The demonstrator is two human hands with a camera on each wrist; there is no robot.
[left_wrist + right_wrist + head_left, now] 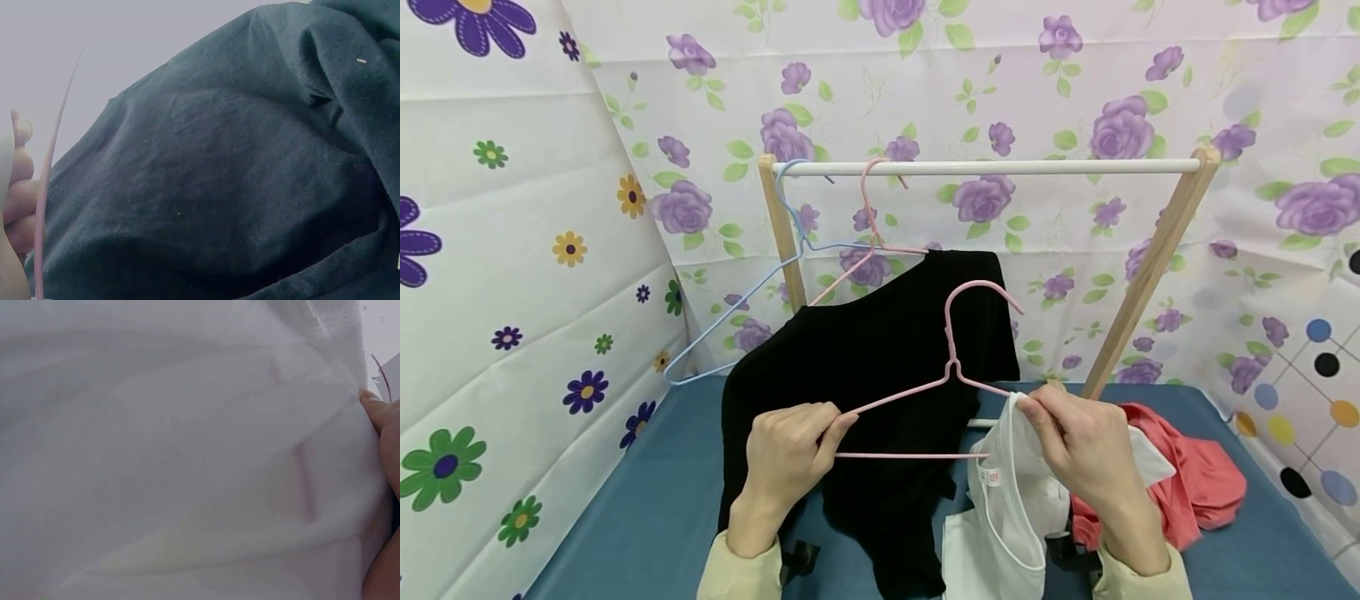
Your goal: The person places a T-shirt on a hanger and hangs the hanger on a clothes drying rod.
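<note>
I count three hangers, three garments, one rack and two hands over a blue-covered table point(647, 483). Starting at the left, a thin light-blue hanger point(802, 238) hooks over the left end of a small clothes rack with a white bar and pale wooden legs point(1045, 167), which stands toward the table's back edge. Just right of it on the bar, a slim pink hanger point(874, 237) carries a black cloth top point(865, 358), which hangs slanted, one shoulder lower toward the table's left edge. In front of this, the person's left hand point(793, 454) is closed around the left end of a second pink hanger, thin with a rounded open hook point(952, 364). That second pink hanger is held up between both hands, its hook pointing upward and its lower bar nearly level. Its right end runs into the opening of a soft white cloth garment point(1033, 471), loosely creased, with a small red-printed label inside the neckband. The white garment hangs mostly below and left of the right hand point(1086, 442), whose thumb and fingers pinch its edge where the hanger's right shoulder enters; from that wrist, a faint pinkish strip shows through the cloth. Furthest right, a crumpled coral-red cloth garment point(1202, 475) lies on the table toward its right edge, beyond the right hand.
</note>
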